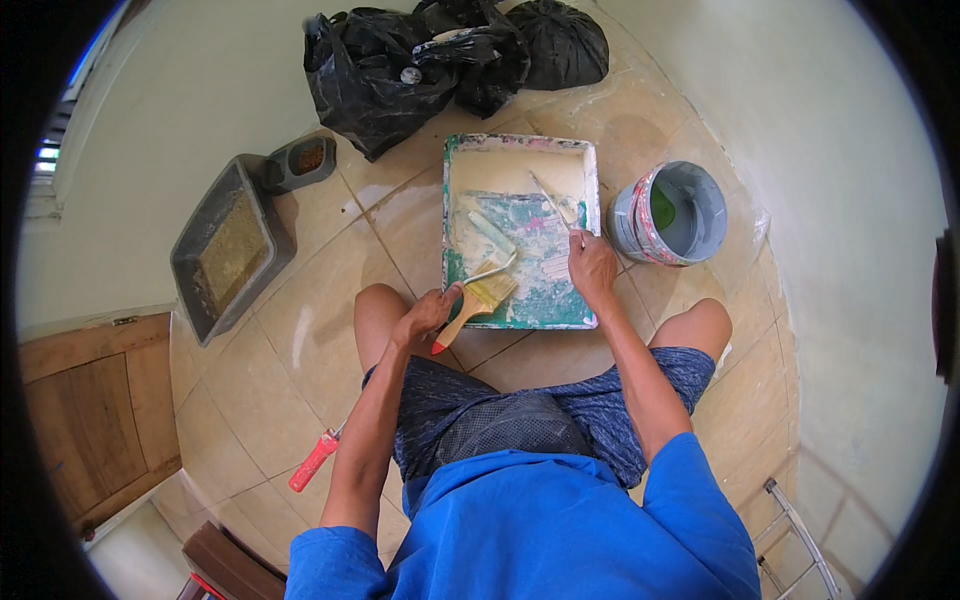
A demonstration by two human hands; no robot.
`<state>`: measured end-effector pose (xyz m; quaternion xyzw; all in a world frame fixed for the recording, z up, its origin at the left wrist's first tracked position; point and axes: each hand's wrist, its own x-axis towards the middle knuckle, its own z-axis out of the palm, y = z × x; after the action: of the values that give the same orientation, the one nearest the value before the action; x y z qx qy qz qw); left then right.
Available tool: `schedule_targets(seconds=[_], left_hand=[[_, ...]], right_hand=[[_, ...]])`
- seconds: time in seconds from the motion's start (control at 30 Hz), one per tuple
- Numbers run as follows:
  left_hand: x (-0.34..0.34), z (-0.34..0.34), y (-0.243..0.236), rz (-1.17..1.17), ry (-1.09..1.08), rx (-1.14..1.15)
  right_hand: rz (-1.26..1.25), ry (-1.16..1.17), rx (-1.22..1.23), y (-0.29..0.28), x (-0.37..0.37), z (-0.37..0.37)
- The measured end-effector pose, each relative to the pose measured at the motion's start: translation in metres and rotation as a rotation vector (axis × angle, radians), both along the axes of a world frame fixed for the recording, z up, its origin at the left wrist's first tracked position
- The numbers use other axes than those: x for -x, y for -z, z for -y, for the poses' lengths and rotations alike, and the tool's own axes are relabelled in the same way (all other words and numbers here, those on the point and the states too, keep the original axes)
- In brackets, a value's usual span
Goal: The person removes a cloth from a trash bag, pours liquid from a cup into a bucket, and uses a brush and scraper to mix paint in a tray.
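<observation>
My left hand (433,305) grips the wire end of a small paint roller (490,232), whose pale cover rests in the paint tray (545,300) in front of me. A wide paintbrush (488,292) with a wooden, red-tipped handle lies at the tray's near-left edge, beside that hand. My right hand (590,262) is closed on a thin metal tool (548,200) pointing into the tray's cream paint; its exact kind is unclear. The tray is coated with green, white and pink smears. A red roller handle (312,463) shows beside my left forearm.
A metal bucket (705,225) stands right of the tray. Black bags (380,70) lie at the wall. A grey litter box (185,270) and a double bowl (290,155) sit left. A wooden door (90,420) is at left, a metal ladder-like frame (800,530) lower right.
</observation>
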<state>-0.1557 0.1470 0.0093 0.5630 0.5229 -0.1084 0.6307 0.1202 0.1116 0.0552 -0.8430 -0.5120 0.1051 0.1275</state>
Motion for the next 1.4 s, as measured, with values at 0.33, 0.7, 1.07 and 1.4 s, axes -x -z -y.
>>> schedule_targets(seconds=[0.33, 0.7, 1.07, 1.4], left_hand=[[0.002, 0.004, 0.008, 0.049, -0.074, -0.049], [-0.001, 0.004, 0.0, 0.022, -0.069, -0.046], [-0.007, 0.001, -0.023, -0.002, -0.082, -0.04], [-0.002, 0.005, 0.003, 0.024, -0.098, -0.013]], right_hand=[[-0.115, 0.013, 0.022, 0.002, 0.003, -0.002], [0.131, -0.035, 0.081, 0.001, -0.011, 0.005], [0.058, -0.024, 0.023, 0.003, -0.012, 0.007], [0.004, -0.017, 0.031, -0.006, 0.001, 0.002]])
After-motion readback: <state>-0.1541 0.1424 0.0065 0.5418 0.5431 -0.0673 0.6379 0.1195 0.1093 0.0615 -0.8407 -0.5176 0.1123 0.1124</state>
